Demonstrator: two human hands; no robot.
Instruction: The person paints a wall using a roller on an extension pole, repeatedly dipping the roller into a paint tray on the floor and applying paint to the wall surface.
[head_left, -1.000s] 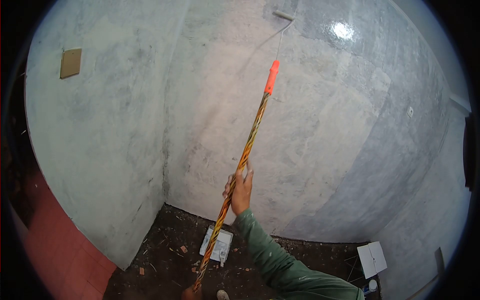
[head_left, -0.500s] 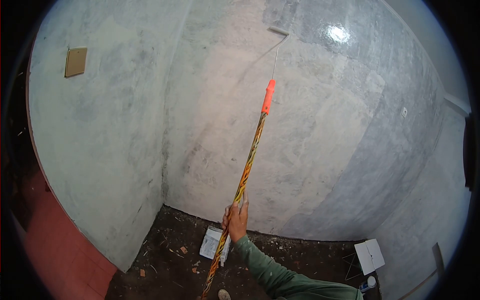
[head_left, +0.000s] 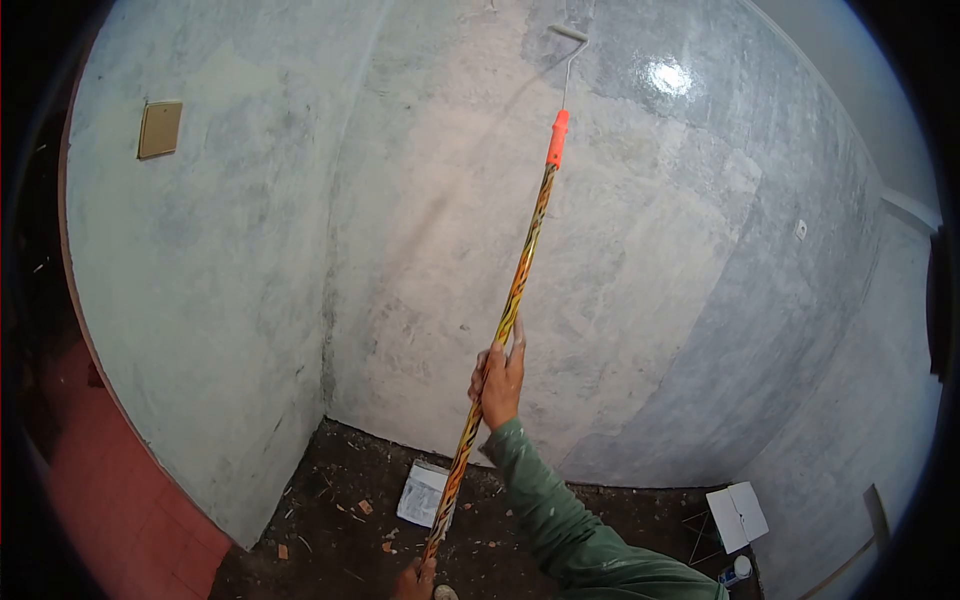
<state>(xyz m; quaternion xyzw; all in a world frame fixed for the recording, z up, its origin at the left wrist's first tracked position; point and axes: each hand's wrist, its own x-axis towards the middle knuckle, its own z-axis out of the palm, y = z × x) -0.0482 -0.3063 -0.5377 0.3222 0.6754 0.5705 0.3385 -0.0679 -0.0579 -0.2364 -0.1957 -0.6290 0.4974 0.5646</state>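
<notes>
A long pole [head_left: 525, 262] with a yellow, orange and black flame pattern slants up across the view. My right hand [head_left: 500, 378], in a green sleeve, is wrapped round its middle. Lower down, my left hand [head_left: 413, 580] grips the pole near the bottom edge of the view, partly cut off. At the top, the orange handle [head_left: 558, 138] of a paint roller [head_left: 570, 33] is fixed to the pole. The roller's white sleeve lies against the upper wall [head_left: 440, 220], beside a darker, wet-looking area with a bright glare.
A white paint tray [head_left: 418, 500] lies on the dark, debris-strewn floor [head_left: 340, 510]. To the right stand a white-topped folding stool [head_left: 738, 515] and a small tub [head_left: 738, 570]. A brown plate [head_left: 160, 129] is on the left wall, and a socket [head_left: 801, 229] on the right.
The roller and pole have moved up the wall and slightly right. My right hand has risen with the pole, and my left hand has come into view at the bottom.
</notes>
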